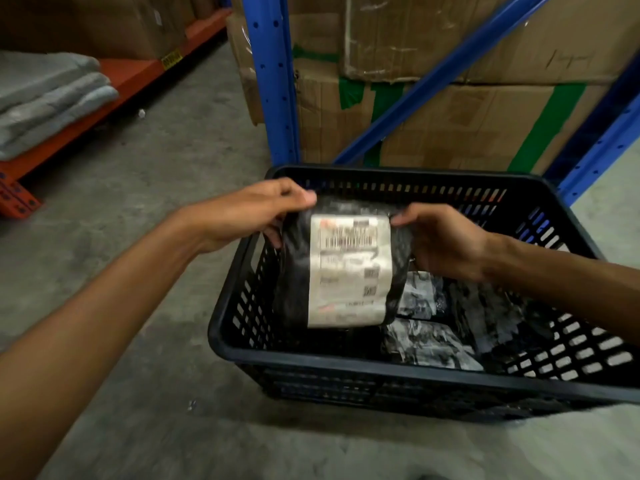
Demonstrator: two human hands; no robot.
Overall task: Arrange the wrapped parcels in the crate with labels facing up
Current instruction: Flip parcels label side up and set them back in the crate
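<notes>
A black wrapped parcel (294, 271) with a white shipping label facing me hangs over the left half of a black slotted plastic crate (311, 358). My left hand (252, 213) grips the parcel's upper left corner. My right hand (443, 237) pinches its upper right edge. Both hands hold it above the crate's floor. More wrapped parcels (429, 341) lie in the crate's bottom to the right, black with pale patches; I cannot tell which way their labels face.
The crate stands on a grey concrete floor (138, 271). Behind it rises a blue rack frame (273, 81) holding taped cardboard boxes (450, 98). At the left, an orange shelf (114, 88) carries folded grey cloths (45, 95).
</notes>
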